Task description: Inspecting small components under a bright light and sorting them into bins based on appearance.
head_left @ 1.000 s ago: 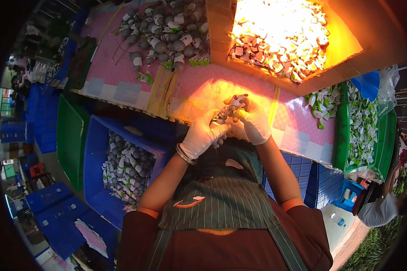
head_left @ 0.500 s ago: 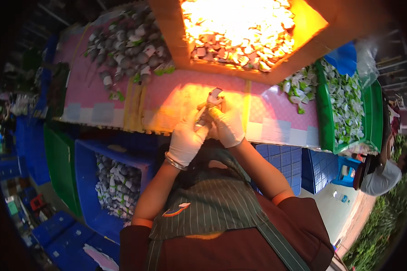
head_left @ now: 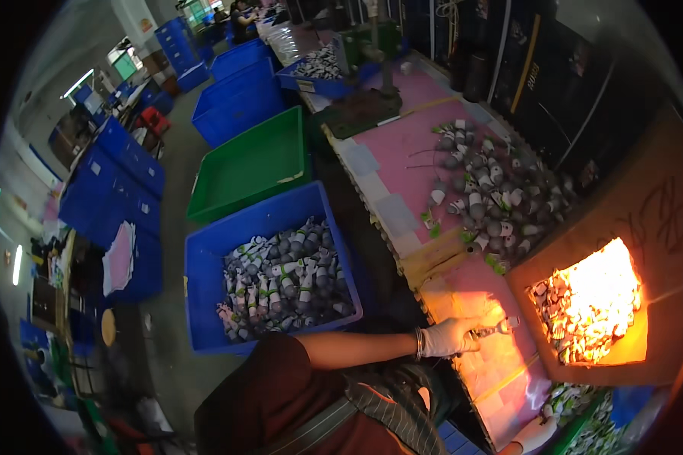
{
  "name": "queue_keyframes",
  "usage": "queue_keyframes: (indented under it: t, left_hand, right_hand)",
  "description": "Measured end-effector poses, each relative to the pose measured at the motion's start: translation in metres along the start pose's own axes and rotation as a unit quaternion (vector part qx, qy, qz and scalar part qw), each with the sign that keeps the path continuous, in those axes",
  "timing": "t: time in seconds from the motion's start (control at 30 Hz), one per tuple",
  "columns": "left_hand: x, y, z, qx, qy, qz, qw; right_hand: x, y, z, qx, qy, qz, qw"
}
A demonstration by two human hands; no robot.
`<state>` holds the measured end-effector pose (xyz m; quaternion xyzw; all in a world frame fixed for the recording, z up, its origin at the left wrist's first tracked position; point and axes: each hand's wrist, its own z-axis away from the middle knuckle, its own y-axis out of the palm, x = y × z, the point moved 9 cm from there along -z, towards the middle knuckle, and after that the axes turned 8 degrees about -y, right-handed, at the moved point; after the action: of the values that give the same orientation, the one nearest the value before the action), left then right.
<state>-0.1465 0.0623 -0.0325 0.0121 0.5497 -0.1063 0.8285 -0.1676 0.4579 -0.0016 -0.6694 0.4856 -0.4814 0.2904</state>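
Left hand point(head_left: 446, 338) grips toy part point(head_left: 502, 327); for right hand point(head_left: 537, 434), I cannot tell.
Loose grip may drop it onto table point(head_left: 463, 293) beneath.

blue boxes point(head_left: 99, 186) | pink sheet point(head_left: 118, 259) hanging beside | lit tube lamp point(head_left: 17, 265)

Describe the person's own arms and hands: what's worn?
Left hand: close-fitting white glove, silvery bangles at the wrist, bare forearm, short dark maroon sleeve. Right hand: white glove too; its sleeve isn't visible.
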Motion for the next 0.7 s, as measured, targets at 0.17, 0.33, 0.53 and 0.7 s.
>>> queue_keyframes:
  t: [0.17, 0.33, 0.53, 0.7]
  left_hand:
    - [-0.006, -0.001, 0.001, 0.012, 0.033, 0.069, 0.997]
    - [0.003, -0.01, 0.002, 0.008, -0.006, 0.072, 0.997]
    - [0.0, -0.001, -0.006, -0.046, 0.121, 0.165, 0.978]
    - [-0.008, -0.013, 0.01, -0.091, 0.066, 0.096, 0.989]
  right_hand:
    - [-0.036, 0.036, -0.009, -0.011, 0.058, -0.026, 0.998]
    - [0.057, 0.059, -0.015, -0.033, 0.03, -0.198, 0.979]
    - [0.211, 0.097, 0.002, 0.155, 0.015, -0.56, 0.814]
    - [0.248, 0.116, 0.011, 0.176, 0.02, -0.627, 0.759]
